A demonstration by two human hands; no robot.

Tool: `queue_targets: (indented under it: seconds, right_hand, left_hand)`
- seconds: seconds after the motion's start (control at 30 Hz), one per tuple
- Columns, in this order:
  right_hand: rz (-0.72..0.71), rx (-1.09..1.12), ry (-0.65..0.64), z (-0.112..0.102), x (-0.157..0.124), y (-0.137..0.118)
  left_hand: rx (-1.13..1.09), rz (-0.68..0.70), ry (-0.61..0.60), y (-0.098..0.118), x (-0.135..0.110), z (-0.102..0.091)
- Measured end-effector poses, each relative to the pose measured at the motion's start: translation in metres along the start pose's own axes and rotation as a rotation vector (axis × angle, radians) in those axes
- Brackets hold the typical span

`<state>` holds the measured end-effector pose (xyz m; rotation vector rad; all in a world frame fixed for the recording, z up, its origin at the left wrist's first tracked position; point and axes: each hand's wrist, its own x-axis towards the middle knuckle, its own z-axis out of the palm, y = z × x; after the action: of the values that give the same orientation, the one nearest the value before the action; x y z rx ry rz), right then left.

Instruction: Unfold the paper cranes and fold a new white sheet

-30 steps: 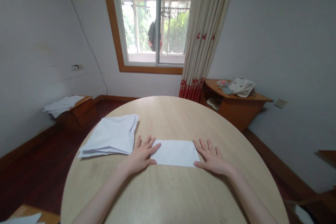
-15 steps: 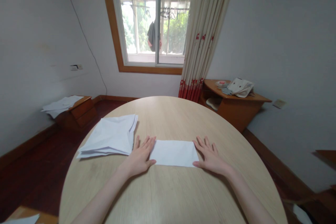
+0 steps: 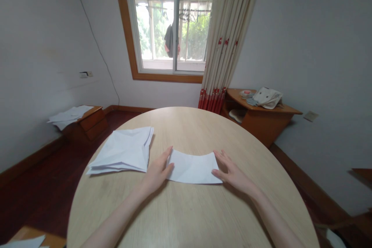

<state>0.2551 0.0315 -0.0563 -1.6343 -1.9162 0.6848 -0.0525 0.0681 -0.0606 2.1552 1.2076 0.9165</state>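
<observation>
- The white folded paper sheet (image 3: 192, 167) lies on the round pale wooden desk (image 3: 188, 213), about midway between its left and right edges and nearer the near edge than the far one.
- Half a second ago it lay flat, a straight-edged strip under two flat palms. Now its far edge bows: both ends stand up from the desk and the middle sags between them.
- The left hand (image 3: 157, 172) has turned up onto its side. Its fingers are drawn together behind the sheet's left end and the thumb lies over the near left corner, a narrow pinch holding that end.
- The right hand (image 3: 232, 171) has also left its flat pose. Its fingers are loosely spread at the right end with the thumb at the near right corner. Whether it grips the paper or only pushes it I cannot tell, since the hand hides that edge.
- So the sheet is no longer pressed down: it is being squeezed or lifted from both ends.
- Near the desk's left edge, just beside the left hand, a stack of white folded papers (image 3: 122, 150) rests where it was.
</observation>
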Motion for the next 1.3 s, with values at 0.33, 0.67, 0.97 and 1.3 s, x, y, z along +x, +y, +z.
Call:
queue_targets:
  seconds: [0.33,0.67,0.97,1.3]
  right_hand:
    - [0.004,0.602,0.115,0.008,0.001,-0.013]
    - [-0.003,0.912,0.141,0.004,-0.001,-0.028]
    - [-0.006,1.01,0.144,-0.002,-0.006,-0.038]
    - [-0.064,0.879,-0.022,0.004,-0.008,-0.039]
  left_hand:
    - [-0.461,-0.077,0.2,0.008,0.003,0.0]
    - [-0.607,-0.103,0.317,0.023,0.001,-0.013]
    - [-0.819,-0.044,0.301,0.028,0.0,-0.016]
    - [-0.851,-0.037,-0.06,0.022,-0.004,-0.011]
